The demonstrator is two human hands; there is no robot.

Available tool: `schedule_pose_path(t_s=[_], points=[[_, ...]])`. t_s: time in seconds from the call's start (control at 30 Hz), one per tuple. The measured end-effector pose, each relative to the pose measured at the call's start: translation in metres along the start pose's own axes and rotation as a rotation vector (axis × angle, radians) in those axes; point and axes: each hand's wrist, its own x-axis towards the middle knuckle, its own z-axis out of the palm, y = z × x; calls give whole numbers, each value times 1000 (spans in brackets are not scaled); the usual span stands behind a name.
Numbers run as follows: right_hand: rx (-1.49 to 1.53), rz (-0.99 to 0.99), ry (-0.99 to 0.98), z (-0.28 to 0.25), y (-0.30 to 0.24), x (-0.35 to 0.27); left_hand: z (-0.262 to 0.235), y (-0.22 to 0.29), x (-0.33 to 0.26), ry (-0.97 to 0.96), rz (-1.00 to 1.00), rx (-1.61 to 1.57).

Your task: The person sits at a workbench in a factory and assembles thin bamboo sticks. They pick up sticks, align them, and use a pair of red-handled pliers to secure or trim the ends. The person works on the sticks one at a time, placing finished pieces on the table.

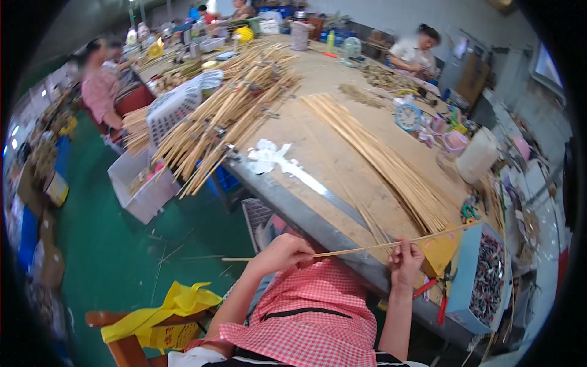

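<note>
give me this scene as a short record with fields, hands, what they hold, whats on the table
left hand: left hand grips the thin bamboo stick near its left end
right hand: right hand pinches the same stick further along, fingers closed
stick pose: nearly level, held in front of the table edge
lap: red checked apron
table, near: fanned sheaf of sticks, blue box of small parts, red-handled pliers
table, far: loose heap of sticks, white basket, blue clock
others: people seated at the far side
</note>
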Motion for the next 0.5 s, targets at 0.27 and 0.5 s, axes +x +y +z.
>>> schedule_pose_path(t_s=[0.27,0.5], points=[[-102,-51,-77,2,2,-2,0,-10,-2,90,26,129],[-100,-21,-61,5,0,-1,0,-19,-1,76,14,93]])
